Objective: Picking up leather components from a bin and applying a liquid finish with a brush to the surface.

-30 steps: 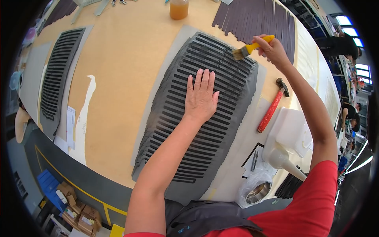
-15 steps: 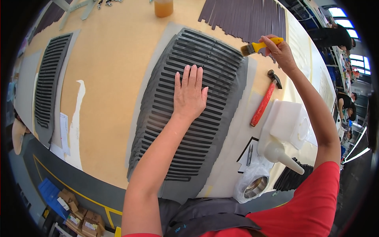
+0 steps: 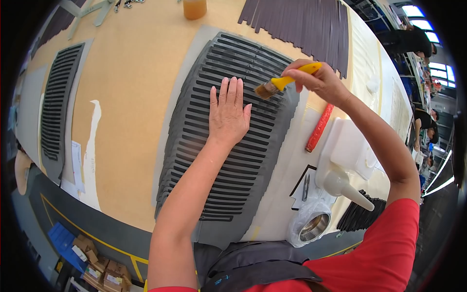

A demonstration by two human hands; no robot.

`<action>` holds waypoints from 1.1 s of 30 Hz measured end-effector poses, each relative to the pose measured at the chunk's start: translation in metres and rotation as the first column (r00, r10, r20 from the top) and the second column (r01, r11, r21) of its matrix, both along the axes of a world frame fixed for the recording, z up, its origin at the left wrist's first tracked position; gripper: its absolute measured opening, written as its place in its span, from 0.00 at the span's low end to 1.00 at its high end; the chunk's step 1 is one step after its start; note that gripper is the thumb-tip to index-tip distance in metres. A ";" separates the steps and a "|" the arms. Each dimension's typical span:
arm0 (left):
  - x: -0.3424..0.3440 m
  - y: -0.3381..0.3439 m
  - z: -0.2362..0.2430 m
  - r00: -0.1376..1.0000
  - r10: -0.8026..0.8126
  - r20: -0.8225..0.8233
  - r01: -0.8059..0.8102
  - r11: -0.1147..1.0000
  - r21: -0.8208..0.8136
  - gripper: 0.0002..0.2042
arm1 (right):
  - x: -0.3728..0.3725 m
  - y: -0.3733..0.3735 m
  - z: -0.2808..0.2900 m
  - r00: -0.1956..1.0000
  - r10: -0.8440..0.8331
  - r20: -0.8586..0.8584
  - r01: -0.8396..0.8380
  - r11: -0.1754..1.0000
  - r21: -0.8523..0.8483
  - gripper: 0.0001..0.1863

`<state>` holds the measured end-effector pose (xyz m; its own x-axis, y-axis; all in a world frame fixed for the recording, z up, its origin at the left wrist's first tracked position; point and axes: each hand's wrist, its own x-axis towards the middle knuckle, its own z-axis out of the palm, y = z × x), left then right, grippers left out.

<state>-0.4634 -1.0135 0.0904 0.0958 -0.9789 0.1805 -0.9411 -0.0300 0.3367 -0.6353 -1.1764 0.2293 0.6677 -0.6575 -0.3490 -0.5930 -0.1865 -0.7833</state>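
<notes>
A stack of dark grey sheets with rows of long black slots [image 3: 228, 170] lies on grey backing sheets in front of me. My left hand [image 3: 227, 114] rests flat on its upper middle, fingers stretched out. My right hand [image 3: 318, 80] grips the yellow handle of a flat paintbrush [image 3: 272, 86], its bristles over the upper right of the slotted stack, just right of my left fingertips; whether they touch it I cannot tell. A red hammer handle [image 3: 318, 129] lies right of the stack, its head hidden behind my right hand.
On the table [image 3: 121, 126] are a second slotted stack [image 3: 61, 102], brown strips [image 3: 296, 24], a jar of amber liquid [image 3: 194, 7], a white jug [image 3: 348, 155], a bagged steel bowl [image 3: 311, 224], tweezers [image 3: 305, 187] and black strips [image 3: 355, 214]. Co-workers [image 3: 404, 41] stand far right.
My right hand with the brush has moved left and down from the stack's top right corner, now covering the hammer head. My left hand stays flat on the stack. The whole view has shifted slightly.
</notes>
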 end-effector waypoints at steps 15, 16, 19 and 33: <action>-0.004 -0.002 -0.002 1.000 -0.009 -0.023 0.009 1.000 -0.015 0.32 | 0.018 -0.030 -0.026 0.995 0.089 -0.041 -0.096 0.974 -0.205 0.15; -0.004 -0.002 -0.003 1.000 -0.007 -0.023 0.007 1.000 -0.012 0.32 | 0.017 -0.035 -0.023 0.998 0.066 -0.004 -0.064 0.962 -0.264 0.15; -0.002 -0.001 -0.004 1.000 -0.012 -0.022 0.011 1.000 -0.028 0.32 | 0.029 -0.027 -0.014 0.998 0.031 0.052 -0.016 0.966 -0.259 0.15; -0.001 -0.001 -0.004 1.000 -0.003 -0.008 0.003 1.000 0.013 0.32 | 0.065 -0.027 -0.036 0.979 0.201 0.035 -0.186 0.950 -0.249 0.16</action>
